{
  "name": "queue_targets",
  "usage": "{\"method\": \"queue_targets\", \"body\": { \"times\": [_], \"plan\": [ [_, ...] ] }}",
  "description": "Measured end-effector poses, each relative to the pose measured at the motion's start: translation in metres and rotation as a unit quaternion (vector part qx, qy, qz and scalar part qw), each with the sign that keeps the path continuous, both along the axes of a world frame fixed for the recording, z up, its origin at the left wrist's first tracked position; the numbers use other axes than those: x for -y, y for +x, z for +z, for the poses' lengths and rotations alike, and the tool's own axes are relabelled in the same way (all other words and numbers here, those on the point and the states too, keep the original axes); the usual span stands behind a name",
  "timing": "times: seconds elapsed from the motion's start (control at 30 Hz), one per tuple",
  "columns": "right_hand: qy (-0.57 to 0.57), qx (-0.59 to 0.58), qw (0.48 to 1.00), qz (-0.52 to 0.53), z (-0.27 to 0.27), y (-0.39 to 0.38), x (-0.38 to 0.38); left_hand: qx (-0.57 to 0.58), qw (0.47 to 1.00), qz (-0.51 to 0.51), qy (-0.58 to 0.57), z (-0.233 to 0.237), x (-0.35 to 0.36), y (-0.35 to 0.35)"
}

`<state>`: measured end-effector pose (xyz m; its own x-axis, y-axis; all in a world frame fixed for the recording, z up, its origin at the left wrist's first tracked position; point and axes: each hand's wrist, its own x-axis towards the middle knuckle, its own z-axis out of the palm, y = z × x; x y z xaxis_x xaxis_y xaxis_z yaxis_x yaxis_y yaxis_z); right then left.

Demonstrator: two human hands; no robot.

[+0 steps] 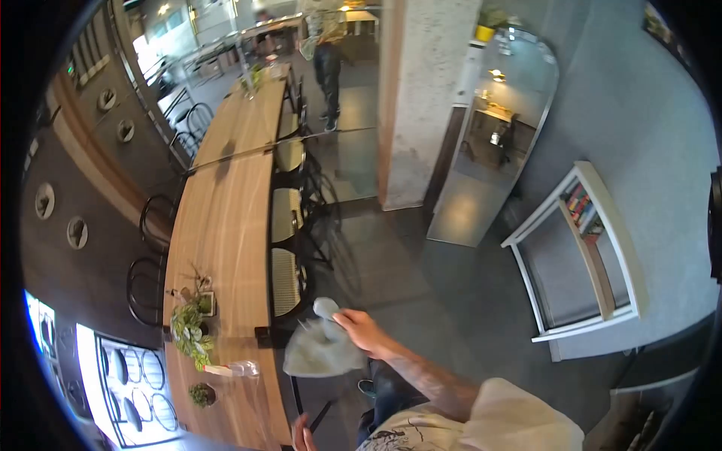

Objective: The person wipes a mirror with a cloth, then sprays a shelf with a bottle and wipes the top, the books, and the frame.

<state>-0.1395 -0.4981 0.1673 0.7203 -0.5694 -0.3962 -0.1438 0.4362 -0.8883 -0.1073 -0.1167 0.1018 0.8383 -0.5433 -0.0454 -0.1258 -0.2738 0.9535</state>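
Observation:
My right hand point(362, 332) is closed on a pale grey cloth point(322, 350), which hangs beside the near right edge of the long wooden table point(226, 255). A rounded whitish end point(326, 307) sticks out above my fingers; I cannot make out whether it is bunched cloth or a separate thing. Low in the view, my left hand point(302, 434) shows only a few outstretched fingers, with nothing seen in them. On the table nearest the hands are a clear plastic bottle point(245, 369) lying down, a leafy potted plant point(189, 331) and a small round plant point(201, 395).
Chairs with woven seats point(286, 282) line the table's right side; black-framed chairs point(147, 289) stand on its left. A glass partition point(353, 161) crosses the far part. A tall mirror point(492, 143) and a white-framed shelf point(632, 263) with books stand at right.

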Motion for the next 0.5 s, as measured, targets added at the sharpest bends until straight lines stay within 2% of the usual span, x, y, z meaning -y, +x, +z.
{"method": "queue_targets", "body": {
  "times": [0.03, 0.07, 0.1, 0.17, 0.2, 0.27, 0.3, 0.37, 0.4, 0.47, 0.5],
  "plan": [
    [0.105, 0.047, 0.993, 0.012, 0.015, -0.044, 0.007, -0.049, 0.997, -0.030, -0.050, 0.096, 0.080, -0.010],
    [0.208, 0.096, 0.973, 0.024, 0.028, -0.083, 0.013, -0.018, 0.982, -0.189, 0.002, 0.063, 0.090, 0.016],
    [0.205, 0.099, 0.974, 0.011, 0.042, -0.119, 0.016, -0.031, 0.973, -0.226, -0.027, 0.083, 0.124, 0.010],
    [0.102, 0.080, 0.991, 0.041, 0.075, -0.181, 0.022, -0.050, 0.946, -0.313, -0.070, 0.130, 0.207, -0.011],
    [0.100, 0.081, 0.991, 0.029, 0.097, -0.204, 0.025, -0.056, 0.927, -0.361, -0.086, 0.145, 0.239, -0.029],
    [-0.090, 0.026, 0.995, 0.038, 0.132, -0.247, 0.029, -0.060, 0.893, -0.422, -0.147, 0.167, 0.295, -0.075],
    [-0.087, 0.025, 0.995, 0.029, 0.139, -0.272, 0.031, -0.062, 0.889, -0.429, -0.145, 0.170, 0.316, -0.095],
    [0.104, 0.130, 0.985, -0.036, 0.143, -0.319, 0.040, -0.087, 0.831, -0.539, -0.109, 0.164, 0.352, -0.131],
    [0.105, 0.132, 0.985, -0.042, 0.146, -0.338, 0.047, -0.087, 0.828, -0.544, -0.107, 0.157, 0.366, -0.146],
    [0.067, 0.127, 0.963, -0.229, 0.148, -0.374, 0.068, -0.240, 0.784, -0.569, -0.058, 0.147, 0.396, -0.176],
    [0.070, 0.130, 0.960, -0.237, 0.144, -0.393, 0.083, -0.234, 0.809, -0.530, -0.103, 0.171, 0.412, -0.203]
  ]
}}
